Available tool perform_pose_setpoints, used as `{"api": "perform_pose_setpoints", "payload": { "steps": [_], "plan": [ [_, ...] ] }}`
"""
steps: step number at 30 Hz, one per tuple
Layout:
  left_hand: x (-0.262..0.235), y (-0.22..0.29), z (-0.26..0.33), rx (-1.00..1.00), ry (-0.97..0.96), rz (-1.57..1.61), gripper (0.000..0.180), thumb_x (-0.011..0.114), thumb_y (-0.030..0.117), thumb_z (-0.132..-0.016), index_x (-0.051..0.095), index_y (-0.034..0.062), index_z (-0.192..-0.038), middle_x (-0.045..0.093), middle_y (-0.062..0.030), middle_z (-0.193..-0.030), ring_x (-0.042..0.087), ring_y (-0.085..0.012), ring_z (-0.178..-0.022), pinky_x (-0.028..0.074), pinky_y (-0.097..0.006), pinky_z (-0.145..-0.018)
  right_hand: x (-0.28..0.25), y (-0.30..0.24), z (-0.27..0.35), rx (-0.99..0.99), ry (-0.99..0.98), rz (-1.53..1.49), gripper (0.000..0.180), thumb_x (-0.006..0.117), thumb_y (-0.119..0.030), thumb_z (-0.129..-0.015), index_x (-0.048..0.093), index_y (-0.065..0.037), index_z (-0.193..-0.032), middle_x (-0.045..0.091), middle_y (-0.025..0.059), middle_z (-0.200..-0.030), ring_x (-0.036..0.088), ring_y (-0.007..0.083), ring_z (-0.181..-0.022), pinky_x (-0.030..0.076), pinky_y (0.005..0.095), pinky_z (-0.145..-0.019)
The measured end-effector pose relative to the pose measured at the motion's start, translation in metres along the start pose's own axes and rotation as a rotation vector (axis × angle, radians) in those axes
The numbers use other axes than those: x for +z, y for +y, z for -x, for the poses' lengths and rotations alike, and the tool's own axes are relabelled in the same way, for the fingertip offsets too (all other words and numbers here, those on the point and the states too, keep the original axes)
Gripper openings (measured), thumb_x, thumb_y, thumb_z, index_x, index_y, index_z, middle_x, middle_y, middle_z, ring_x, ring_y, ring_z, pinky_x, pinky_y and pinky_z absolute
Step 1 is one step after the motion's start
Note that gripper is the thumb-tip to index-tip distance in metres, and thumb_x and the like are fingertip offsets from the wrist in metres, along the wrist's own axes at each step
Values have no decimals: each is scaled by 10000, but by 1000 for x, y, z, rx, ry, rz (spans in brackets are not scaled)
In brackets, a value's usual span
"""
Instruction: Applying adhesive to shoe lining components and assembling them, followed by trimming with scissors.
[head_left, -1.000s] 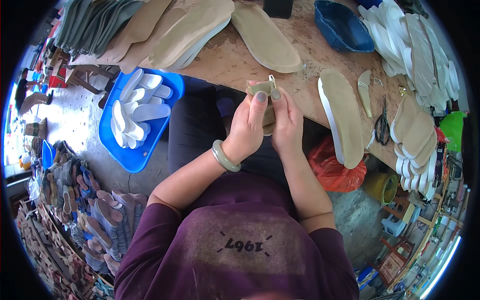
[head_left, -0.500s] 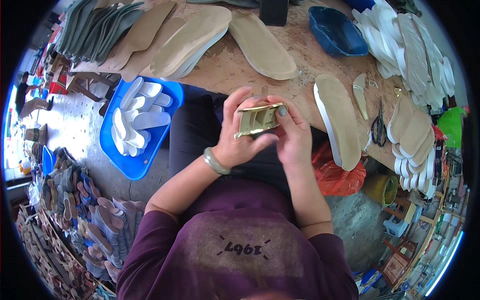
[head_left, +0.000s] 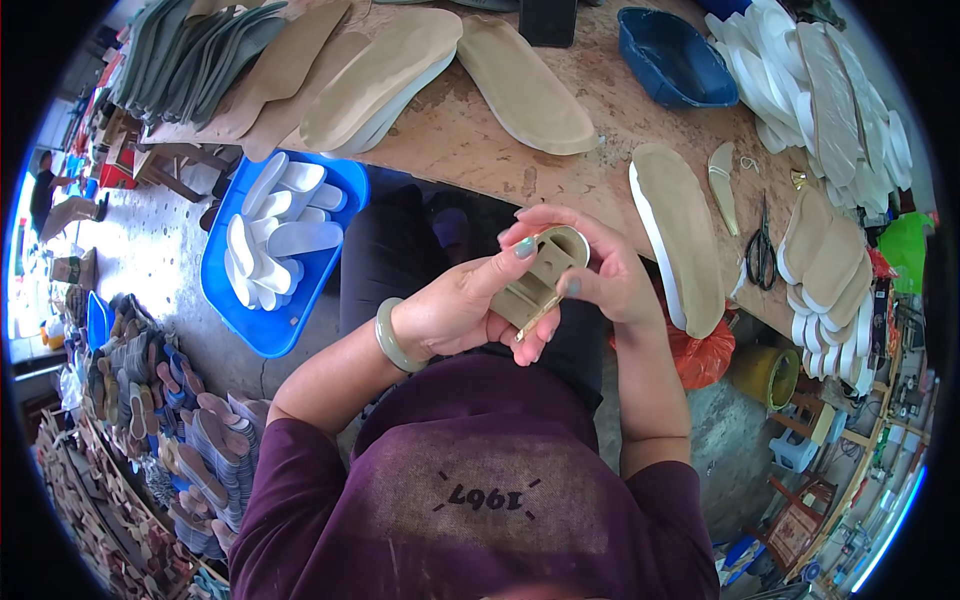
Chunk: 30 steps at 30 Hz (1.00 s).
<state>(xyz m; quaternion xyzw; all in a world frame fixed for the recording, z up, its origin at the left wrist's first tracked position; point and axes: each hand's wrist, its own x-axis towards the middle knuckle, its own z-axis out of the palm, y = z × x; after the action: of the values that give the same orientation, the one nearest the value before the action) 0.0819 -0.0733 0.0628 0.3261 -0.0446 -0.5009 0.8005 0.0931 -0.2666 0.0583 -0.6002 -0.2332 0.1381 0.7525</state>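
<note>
Over my lap I hold a small tan sandal insole piece [head_left: 540, 275] with a loop-shaped cut-out at its far end. My left hand [head_left: 470, 305], with a pale green bangle on the wrist, grips it from below and the left, thumb across the top. On the right side my right hand [head_left: 600, 275] pinches the piece, fingers curled round its edge. A thin gold strap runs along the underside of the piece. Both hands are close together, just in front of the workbench edge [head_left: 560, 190].
Tan insoles [head_left: 520, 70] and soles [head_left: 685, 235] lie on the bench, with black scissors [head_left: 760, 250] and a blue bin [head_left: 675, 55] farther right. A blue tray of white pieces [head_left: 275, 245] stands at my left. Stacked soles [head_left: 160, 430] cover the floor at lower left. A person sits far left.
The piece has been turned in my hands, from edge-on to flat side up, and both hands have dropped slightly toward my lap.
</note>
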Motion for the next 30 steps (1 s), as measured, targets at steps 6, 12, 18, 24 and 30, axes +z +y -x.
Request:
{"api": "perform_pose_setpoints", "payload": {
  "steps": [6,12,18,24,30],
  "plan": [
    [10,-5,0,-17,-38,138,490,348,465,-1016,534,11,-1015,624,-102,-808,632,-180,-641,549,-277,-565,3,11,5,26,9,-130,700,816,-253,-716,498,55,-1258,641,201,-1115,634,268,-1048,499,378,-916],
    [10,-10,2,-12,31,80,492,353,478,-1010,531,19,-990,616,-106,-813,627,-168,-650,544,-273,-589,-2,6,5,-204,1,426,513,710,-379,-802,634,8,-1130,675,183,-1085,638,352,-1050,510,398,-900],
    [8,-10,10,66,18,-110,702,331,640,-938,491,-8,-1155,605,-95,-826,618,-153,-659,524,-263,-594,11,5,10,-185,-1,-46,613,688,-428,-799,583,-14,-1239,478,278,-1347,565,372,-1169,463,437,-970],
    [3,3,13,-20,90,-353,744,227,670,-940,478,16,-1190,596,-91,-804,605,-147,-619,514,-253,-582,-5,-3,8,257,-131,-220,488,409,-363,-1015,565,27,-1263,586,150,-1268,558,227,-1168,424,341,-1000],
    [-7,-5,4,-22,187,-494,671,238,615,-974,442,38,-1249,583,-89,-776,568,-135,-569,472,-245,-536,0,15,7,306,26,-113,510,390,-379,-1010,593,45,-1205,562,218,-1285,551,298,-1180,393,409,-1036]
  ]
}}
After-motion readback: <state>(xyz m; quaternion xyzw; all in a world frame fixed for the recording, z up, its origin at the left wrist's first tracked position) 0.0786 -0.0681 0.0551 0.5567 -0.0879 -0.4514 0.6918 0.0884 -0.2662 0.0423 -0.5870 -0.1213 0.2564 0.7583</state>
